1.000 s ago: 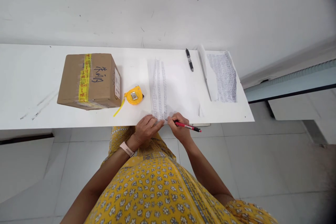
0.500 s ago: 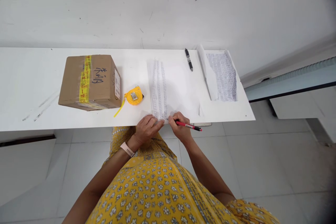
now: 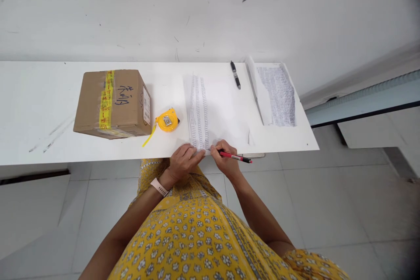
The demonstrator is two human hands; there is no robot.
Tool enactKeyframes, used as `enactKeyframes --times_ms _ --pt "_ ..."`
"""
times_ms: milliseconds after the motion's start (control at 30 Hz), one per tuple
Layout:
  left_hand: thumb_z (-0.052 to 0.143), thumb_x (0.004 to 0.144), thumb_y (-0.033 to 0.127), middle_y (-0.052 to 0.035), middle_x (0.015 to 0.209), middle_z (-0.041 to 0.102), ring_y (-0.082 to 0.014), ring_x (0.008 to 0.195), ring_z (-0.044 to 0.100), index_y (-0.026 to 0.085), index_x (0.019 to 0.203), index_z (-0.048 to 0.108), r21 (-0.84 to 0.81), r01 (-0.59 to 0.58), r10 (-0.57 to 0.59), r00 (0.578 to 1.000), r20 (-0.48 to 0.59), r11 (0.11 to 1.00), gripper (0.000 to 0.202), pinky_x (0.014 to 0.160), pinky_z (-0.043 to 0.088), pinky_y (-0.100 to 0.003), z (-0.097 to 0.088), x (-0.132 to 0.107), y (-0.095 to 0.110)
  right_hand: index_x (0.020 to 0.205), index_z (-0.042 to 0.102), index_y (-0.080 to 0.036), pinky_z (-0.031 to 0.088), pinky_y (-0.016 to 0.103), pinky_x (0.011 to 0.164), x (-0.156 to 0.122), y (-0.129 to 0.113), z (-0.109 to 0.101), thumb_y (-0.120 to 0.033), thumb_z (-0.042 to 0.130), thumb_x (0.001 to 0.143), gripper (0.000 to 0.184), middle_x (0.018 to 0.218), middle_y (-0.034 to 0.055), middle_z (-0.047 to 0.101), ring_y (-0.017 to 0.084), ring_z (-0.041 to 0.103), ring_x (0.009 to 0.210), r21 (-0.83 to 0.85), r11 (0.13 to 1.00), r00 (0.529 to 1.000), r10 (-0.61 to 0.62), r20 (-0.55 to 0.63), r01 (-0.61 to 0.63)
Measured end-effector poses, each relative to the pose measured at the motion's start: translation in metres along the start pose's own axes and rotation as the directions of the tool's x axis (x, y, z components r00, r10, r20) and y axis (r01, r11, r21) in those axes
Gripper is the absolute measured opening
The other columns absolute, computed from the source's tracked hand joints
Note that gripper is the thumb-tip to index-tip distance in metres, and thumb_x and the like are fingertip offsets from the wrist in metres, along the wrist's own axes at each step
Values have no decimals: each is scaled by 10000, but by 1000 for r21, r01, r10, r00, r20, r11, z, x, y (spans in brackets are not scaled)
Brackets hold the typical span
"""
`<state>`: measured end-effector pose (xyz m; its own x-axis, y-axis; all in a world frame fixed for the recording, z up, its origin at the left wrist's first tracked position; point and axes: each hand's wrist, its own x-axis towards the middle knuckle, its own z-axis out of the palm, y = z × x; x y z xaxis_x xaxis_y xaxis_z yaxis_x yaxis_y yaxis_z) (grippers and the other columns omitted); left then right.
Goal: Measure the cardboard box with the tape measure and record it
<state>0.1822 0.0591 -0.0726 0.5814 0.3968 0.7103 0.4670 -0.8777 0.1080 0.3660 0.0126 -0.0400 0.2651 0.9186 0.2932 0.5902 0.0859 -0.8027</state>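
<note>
A red pen with a black end (image 3: 234,156) slants through the closed fingers of my right hand (image 3: 226,159). Its tip is at the lower end of a white sheet of paper (image 3: 218,109), near the table's front edge. Columns of small dark handwriting run along the left part of this sheet. My left hand (image 3: 184,160), with bent fingers and the thumb reaching towards the pen tip, holds the sheet's lower edge. How far the fingers wrap under the edge is hidden. To the left of the sheet lies a yellow tape measure (image 3: 167,120), its tape end sticking out.
A taped cardboard box (image 3: 111,100) stands left on the narrow white table (image 3: 39,109). A black pen (image 3: 235,75) lies behind the sheet's right side. Densely written paper (image 3: 278,94) rests at the right end. A wall (image 3: 147,13) rises behind the table.
The view has shifted very slightly. Both hands, the red pen and the paper are in nearly the same places.
</note>
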Motion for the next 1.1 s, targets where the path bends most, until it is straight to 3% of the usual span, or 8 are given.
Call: enactKeyframes --times_ms 633,800,867,933,1000,1100 --pt "713 907 253 -7 834 686 -182 837 656 232 1086 669 18 -5 5 1000 -23 1000 186 825 584 -331 -1 3 1 644 344 -245 324 278 489 -2 -2 1 -243 576 884 333 560 -60 379 97 360 482 21 1000 999 -9 -45 10" --pt "702 914 258 -12 837 675 -193 845 645 238 1088 675 4 6 -6 1000 -19 1000 177 828 574 -335 1 0 0 743 475 -225 392 283 546 11 5 -11 -293 593 925 227 651 -25 490 123 461 570 66 996 988 65 -137 -57" --pt "679 929 253 -19 828 668 -195 845 646 234 1074 676 -12 15 -15 1000 -12 1000 146 823 569 -337 1 0 1 853 558 -211 437 302 629 27 14 -20 -303 611 922 127 755 6 563 155 522 675 -18 1000 987 8 -162 -11" --pt "667 935 246 -21 806 661 -189 825 644 227 1059 679 -13 14 -14 1000 -6 1000 126 809 567 -332 -1 1 3 942 612 -210 456 339 727 46 25 -27 -260 577 925 63 861 43 595 203 549 818 -186 979 987 -113 -117 90" --pt "658 936 239 -25 801 662 -182 818 644 222 1049 687 -36 41 -40 999 25 999 117 801 568 -329 -6 2 6 1012 642 -211 447 354 749 64 36 -30 -160 499 911 183 929 76 590 241 531 912 -348 921 982 -191 -9 176" --pt "629 944 251 -55 882 685 -194 879 657 215 1052 701 -87 175 -168 983 78 981 135 818 572 -350 -21 6 7 1112 652 -196 435 356 726 82 45 -22 -28 408 843 401 953 104 593 261 509 920 -488 846 976 -192 102 217"
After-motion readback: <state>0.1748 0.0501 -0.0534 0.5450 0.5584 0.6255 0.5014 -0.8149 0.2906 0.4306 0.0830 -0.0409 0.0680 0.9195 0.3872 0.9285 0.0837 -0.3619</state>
